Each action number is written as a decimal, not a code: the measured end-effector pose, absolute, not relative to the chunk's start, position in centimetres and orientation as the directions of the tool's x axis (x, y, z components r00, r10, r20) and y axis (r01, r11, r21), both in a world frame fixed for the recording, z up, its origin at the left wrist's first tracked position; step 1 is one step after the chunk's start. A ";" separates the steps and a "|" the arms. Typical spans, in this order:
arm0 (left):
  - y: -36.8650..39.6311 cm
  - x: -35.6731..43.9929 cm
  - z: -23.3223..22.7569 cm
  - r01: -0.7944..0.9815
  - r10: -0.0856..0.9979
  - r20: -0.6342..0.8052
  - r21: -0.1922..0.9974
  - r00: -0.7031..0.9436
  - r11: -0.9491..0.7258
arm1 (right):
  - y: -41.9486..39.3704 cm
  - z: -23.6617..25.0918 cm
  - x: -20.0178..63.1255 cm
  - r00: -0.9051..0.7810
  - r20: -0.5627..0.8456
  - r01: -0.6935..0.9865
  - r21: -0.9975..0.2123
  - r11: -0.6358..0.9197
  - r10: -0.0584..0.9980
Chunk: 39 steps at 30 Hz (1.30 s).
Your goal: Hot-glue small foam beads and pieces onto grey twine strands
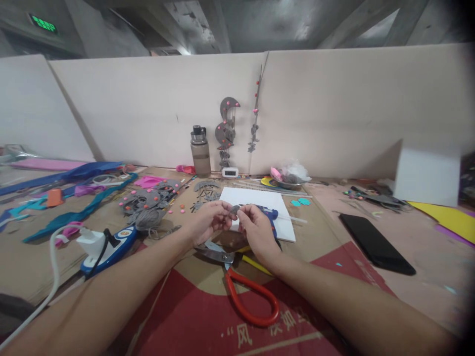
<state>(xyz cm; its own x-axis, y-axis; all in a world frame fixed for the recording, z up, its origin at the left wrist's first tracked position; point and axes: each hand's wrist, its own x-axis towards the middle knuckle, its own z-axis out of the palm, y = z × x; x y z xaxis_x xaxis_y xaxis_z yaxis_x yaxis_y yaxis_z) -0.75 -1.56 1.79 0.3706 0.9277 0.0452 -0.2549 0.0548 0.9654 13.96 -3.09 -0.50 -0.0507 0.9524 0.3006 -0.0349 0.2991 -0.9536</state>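
Both forearms reach in from the bottom edge of the head view, across a red printed sheet [208, 321] with pale characters along its lower part. Just beyond the wrists lie scissors [237, 277] with red loop handles, blades pointing left, partly under the hands. Above them, the left hand [208, 220] and the right hand [256, 225] meet over the table. Their fingertips are pressed together on a small grey piece [234, 210], pinched between the two hands and held just clear of the surface. Behind the right hand sits a blue glue gun [270, 214], resting on a white board [260, 202].

To the left, a blue and white power strip [111, 247] holds a white plug with a cable running off the lower left. Further back lies a heap of grey cutouts [148, 202] with pink dots scattered near it, and blue strips [74, 198] spread toward the left edge. A dark water bottle [200, 151] stands against the white partition [334, 109], beside a small white clock [230, 172] and a grey hanging ornament [226, 128]. A metal bowl [287, 184] sits right of the clock. A black phone [374, 244] lies flat, well to the right of the hands.
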 end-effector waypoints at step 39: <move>-1.7 -0.7 1.9 0.118 0.925 0.318 0.931 0.206 -0.346 | -2.9 -0.4 13.7 -0.058 0.327 -0.275 -0.913 0.300 0.943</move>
